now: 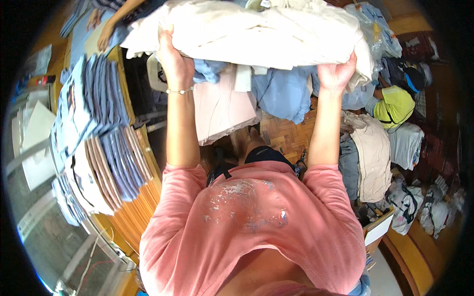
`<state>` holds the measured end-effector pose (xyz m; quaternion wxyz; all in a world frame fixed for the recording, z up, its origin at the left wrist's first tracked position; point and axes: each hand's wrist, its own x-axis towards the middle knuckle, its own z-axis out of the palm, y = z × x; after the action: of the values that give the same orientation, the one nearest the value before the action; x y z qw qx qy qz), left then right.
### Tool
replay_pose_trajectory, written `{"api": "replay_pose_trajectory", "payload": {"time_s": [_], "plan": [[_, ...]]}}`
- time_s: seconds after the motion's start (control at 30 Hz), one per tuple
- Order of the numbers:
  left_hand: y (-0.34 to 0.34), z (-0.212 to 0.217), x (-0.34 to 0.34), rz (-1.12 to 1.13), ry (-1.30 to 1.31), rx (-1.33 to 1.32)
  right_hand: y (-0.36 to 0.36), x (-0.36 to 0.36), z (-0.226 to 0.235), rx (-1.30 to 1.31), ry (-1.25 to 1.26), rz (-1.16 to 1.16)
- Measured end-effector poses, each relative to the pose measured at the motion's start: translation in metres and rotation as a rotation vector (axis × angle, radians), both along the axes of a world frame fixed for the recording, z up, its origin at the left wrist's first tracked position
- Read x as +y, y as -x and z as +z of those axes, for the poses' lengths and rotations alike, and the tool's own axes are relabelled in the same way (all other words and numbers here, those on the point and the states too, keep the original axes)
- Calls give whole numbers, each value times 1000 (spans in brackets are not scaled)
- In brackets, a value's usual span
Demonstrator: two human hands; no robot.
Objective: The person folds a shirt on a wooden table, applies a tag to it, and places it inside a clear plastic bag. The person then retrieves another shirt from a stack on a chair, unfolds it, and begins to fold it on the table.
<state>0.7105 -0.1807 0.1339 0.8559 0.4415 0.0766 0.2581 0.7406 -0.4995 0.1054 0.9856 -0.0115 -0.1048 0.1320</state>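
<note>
A wide, cream-white folded garment bundle (247,37) stretches across the top of the view, held out in front of me at arms' length. My left hand (175,64) grips its left end, thumb up over the front. At the lower right edge, my right hand (338,73) is closed on the same bundle, its fingers partly hidden by the cloth. Whether the bundle is one garment or a stack I cannot tell. Below it show a pale pink garment (222,106) and a light blue garment (284,93), both hanging down.
Folded blue jeans (101,89) are stacked on a wooden table at left, with more folded trousers (106,167) nearer. A beige garment pile (368,155) stands at right. Plastic bags (407,204) lie beyond it. Another person's hand (104,38) reaches in at the top left.
</note>
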Motion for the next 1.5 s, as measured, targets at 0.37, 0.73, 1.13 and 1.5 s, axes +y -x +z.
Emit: {"api": "replay_pose_trajectory", "payload": {"time_s": [0.37,0.73,1.13,1.5], "plan": [[215,-135,60,446,8,453,140,120,-120,594,550,126],[318,-357,82,488,475,856,190,117,-271,798,877,463],[189,-278,61,-17,-502,772,77,142,-241,-533,2073,196],[57,-279,64,-308,-1264,560,51,246,-256,-533,2391,54]]}}
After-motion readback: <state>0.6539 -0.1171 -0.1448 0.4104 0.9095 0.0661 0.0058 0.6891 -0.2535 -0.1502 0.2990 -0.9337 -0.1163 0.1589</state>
